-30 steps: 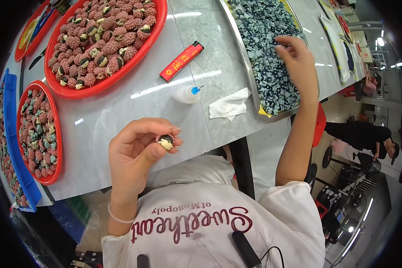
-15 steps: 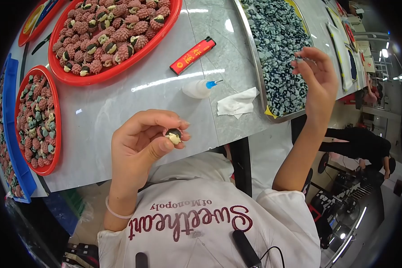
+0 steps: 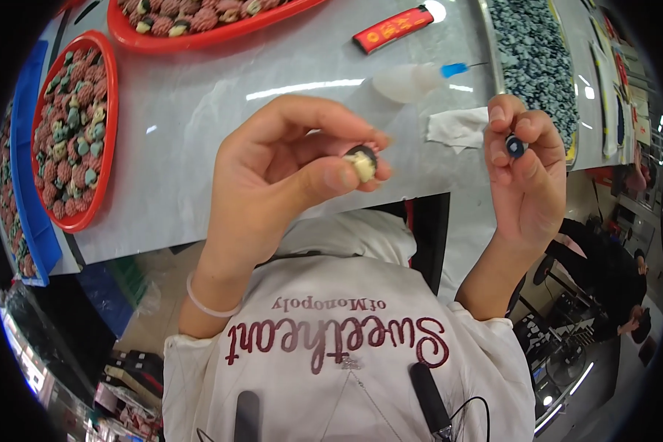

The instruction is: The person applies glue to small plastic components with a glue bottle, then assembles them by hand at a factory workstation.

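My left hand [image 3: 280, 173] pinches a small round piece [image 3: 362, 162] with a cream face and dark rim between thumb and fingers, held up close in front of me. My right hand [image 3: 524, 177] is raised beside it at the right and grips a small dark blue round part [image 3: 516, 146] between thumb and fingertips. The two hands are a short distance apart, both above the near edge of the grey table [image 3: 199, 147].
A red tray [image 3: 110, 110] of pink and teal pieces lies at the left on a blue tray [image 3: 23, 184]. Another red tray [image 3: 199, 33] is at the top. A metal tray [image 3: 538, 66] of dark parts, a squeeze bottle [image 3: 412, 79], a white cloth [image 3: 457, 127] and a red bar [image 3: 393, 28] lie ahead.
My right hand has left the metal tray and come down toward me holding a small dark blue part. My left hand has risen closer with its piece.
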Demonstrator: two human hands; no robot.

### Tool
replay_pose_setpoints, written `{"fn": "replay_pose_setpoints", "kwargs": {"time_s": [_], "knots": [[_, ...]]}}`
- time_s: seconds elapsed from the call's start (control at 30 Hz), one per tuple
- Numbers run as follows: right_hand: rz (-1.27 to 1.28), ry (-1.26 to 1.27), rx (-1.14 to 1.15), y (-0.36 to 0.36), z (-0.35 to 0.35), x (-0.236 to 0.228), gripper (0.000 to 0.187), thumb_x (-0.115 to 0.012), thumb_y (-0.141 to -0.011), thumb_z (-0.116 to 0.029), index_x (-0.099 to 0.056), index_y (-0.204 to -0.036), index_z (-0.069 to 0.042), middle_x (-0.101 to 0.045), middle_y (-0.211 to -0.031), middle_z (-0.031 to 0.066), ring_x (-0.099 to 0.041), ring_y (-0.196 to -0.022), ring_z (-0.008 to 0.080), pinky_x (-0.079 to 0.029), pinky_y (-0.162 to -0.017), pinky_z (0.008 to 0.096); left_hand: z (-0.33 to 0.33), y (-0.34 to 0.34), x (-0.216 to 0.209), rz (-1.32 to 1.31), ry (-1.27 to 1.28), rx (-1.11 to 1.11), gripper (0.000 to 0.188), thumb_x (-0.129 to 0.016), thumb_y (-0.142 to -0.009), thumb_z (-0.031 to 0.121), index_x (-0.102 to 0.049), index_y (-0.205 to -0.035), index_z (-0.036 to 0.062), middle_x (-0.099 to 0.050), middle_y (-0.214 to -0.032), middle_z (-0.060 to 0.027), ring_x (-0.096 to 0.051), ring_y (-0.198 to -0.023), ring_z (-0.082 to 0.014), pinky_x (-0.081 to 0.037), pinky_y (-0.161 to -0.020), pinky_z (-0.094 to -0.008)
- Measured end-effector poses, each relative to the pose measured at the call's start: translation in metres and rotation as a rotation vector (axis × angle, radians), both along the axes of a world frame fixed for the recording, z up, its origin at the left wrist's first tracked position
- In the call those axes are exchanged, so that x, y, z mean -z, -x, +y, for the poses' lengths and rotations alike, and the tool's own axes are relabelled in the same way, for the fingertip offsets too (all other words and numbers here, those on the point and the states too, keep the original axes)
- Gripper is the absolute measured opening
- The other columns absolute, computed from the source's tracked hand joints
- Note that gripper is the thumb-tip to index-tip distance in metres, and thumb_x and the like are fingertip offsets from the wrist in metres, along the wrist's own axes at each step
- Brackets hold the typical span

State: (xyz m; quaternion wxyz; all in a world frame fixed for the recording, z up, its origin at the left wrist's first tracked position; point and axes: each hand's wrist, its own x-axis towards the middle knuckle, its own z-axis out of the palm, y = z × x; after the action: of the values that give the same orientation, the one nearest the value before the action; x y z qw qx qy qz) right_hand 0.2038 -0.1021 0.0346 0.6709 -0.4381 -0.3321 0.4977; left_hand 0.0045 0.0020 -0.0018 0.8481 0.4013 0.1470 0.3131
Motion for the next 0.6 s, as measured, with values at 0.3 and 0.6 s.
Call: {"fn": "replay_pose_setpoints", "kwargs": {"time_s": [0.3, 0.6], "knots": [[-0.499, -0.131, 0.085, 0.051, 0.020, 0.007, 0.027, -0.068, -0.069, -0.001, -0.051, -0.090, 0.003, -0.057, -0.085, 0.0183, -0.059, -0.072, 0.0211, -0.049, -0.058, 0.0235, -0.002, 0.002, -0.003, 0.120, -0.005, -0.055, 0.041, -0.070, -0.070, 0.030, -0.053, -0.093, -0.0003, -0.058, -0.084, -0.0104, -0.060, -0.073, -0.0165, -0.049, -0.055, -0.0225], [-0.938, -0.271, 0.182, 0.060, 0.018, 0.008, 0.021, -0.070, -0.066, -0.001, -0.057, -0.081, 0.003, -0.059, -0.081, 0.0184, -0.061, -0.071, 0.0222, -0.049, -0.057, 0.0234, -0.006, 0.001, 0.001, 0.130, -0.065, -0.110, 0.035, -0.071, -0.070, 0.024, -0.058, -0.091, -0.0019, -0.058, -0.079, -0.0080, -0.056, -0.068, -0.0118, -0.046, -0.056, -0.0205]]}}
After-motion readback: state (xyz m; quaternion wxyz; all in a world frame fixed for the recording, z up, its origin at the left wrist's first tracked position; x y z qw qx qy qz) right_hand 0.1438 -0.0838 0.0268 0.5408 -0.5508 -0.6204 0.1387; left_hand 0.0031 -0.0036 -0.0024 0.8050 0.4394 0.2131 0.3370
